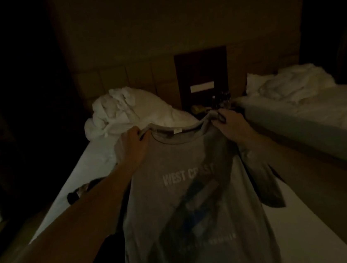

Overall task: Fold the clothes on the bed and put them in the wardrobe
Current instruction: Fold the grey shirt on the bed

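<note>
A grey T-shirt (182, 195) with "WEST COAST" printed on its chest hangs spread out in front of me, above the white bed (89, 162). My left hand (132, 145) grips its left shoulder beside the collar. At the other shoulder, my right hand (231, 125) pinches the cloth. The shirt's front faces me and its hem runs out of the frame at the bottom. A dark garment (82, 190) lies on the bed to the left, partly hidden under my left forearm.
The room is dim. A crumpled white duvet (123, 113) is heaped at the head of the bed. A second bed (317, 112) with rumpled white bedding stands on the right. Between the beds is a dark nightstand (213, 105) with small items.
</note>
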Motion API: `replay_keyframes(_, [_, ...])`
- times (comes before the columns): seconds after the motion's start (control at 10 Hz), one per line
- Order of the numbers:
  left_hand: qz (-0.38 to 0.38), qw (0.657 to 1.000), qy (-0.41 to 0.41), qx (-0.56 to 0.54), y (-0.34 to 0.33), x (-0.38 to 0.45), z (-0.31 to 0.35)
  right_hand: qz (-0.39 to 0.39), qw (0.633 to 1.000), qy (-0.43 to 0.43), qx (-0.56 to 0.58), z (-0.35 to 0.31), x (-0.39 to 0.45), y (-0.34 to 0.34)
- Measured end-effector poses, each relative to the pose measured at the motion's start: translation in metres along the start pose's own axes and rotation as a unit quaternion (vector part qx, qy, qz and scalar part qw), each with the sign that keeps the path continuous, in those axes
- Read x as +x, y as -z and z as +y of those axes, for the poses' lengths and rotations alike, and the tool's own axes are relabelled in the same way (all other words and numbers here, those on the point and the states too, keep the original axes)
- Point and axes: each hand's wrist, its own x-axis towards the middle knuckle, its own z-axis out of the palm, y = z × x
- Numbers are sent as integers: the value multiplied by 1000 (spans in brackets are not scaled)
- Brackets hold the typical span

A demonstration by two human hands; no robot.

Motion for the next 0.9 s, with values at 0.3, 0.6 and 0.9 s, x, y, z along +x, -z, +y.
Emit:
replay_keyframes(0.3, [-248,953,152,80,-210,-8,-136,-116,983,-107,-97,172,53,-193])
replay_keyframes(0.6, [-306,892,287,169,-224,-90,-245,-264,899,-285,-203,258,-6,-266])
replay_keyframes(0.9, [-319,871,335,167,-160,-91,-239,-194,888,-358,-215,265,-42,-200])
